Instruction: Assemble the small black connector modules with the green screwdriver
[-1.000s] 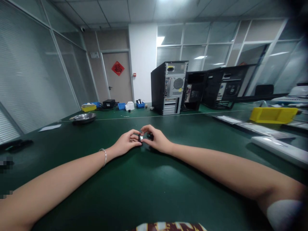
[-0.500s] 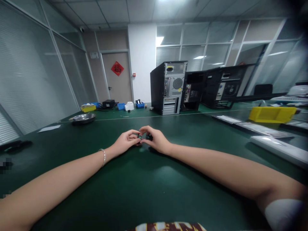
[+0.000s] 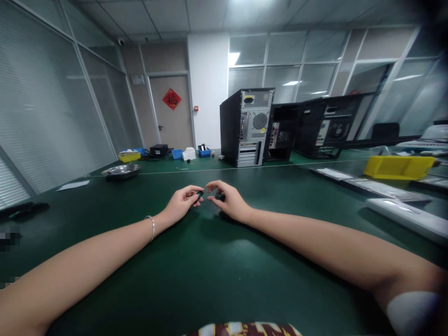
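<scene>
Over the middle of the dark green table [image 3: 224,270], my left hand [image 3: 184,200] pinches a small dark piece with some green on it [image 3: 199,196], perhaps a little circuit board. Just to its right is my right hand [image 3: 229,201], a small gap between the two. Its thumb and index finger are apart, while the curled fingers keep a small dark object [image 3: 220,197] against the palm. What kind of object that is, I cannot make out. A bracelet [image 3: 152,228] circles my left wrist.
Black computer cases [image 3: 248,128] stand at the back. A round metal dish [image 3: 123,171] sits back left, near a yellow tray [image 3: 129,156] and blue trays [image 3: 204,151]. On the right are a larger yellow bin [image 3: 399,167] and a long white box [image 3: 408,217].
My hands have come apart slightly. The small piece has moved left with my left hand and now tilts, clear of the right fingertips. The dark object stays in my right hand.
</scene>
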A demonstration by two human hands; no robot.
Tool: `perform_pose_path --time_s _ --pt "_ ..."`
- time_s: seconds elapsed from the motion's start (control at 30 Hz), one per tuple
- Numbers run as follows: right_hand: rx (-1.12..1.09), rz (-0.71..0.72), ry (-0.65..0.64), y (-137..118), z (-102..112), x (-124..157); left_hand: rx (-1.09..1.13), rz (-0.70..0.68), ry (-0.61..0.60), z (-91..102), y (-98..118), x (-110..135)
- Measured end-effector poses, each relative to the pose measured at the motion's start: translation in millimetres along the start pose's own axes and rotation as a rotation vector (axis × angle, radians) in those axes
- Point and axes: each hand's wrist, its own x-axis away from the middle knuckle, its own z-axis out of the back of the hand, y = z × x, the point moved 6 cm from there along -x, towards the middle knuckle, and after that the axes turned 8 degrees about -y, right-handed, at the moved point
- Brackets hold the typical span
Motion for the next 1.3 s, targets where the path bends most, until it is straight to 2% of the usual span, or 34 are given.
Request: perform_pose_path --time_s 0.17,0.43,0.7,0.93,1.1,1.3 --pt "0.038 -0.043 -0.044 4 -3 0 -0.036 0.018 -0.011 -2.3 1 0" --pt "0.127 -0.229 -0.088 11 -4 -2 0.013 0.023 -0.041 -1.6 -12 -5" --pt "0.255 -0.174 -0.158 12 -9 -3 -0.193 -0.052 -0.036 -1.3 3 -1" --pt "0.266 -0.185 -0.171 12 -10 -3 -0.229 -0.065 -0.054 -2.4 -1 -2" --pt "0.248 -0.195 -0.16 12 -9 -3 -0.155 -0.007 -0.04 -4.1 -2 -2" --pt "0.252 -0.226 -0.124 13 -6 -2 -0.037 -0.037 0.001 -3.8 0 -2"
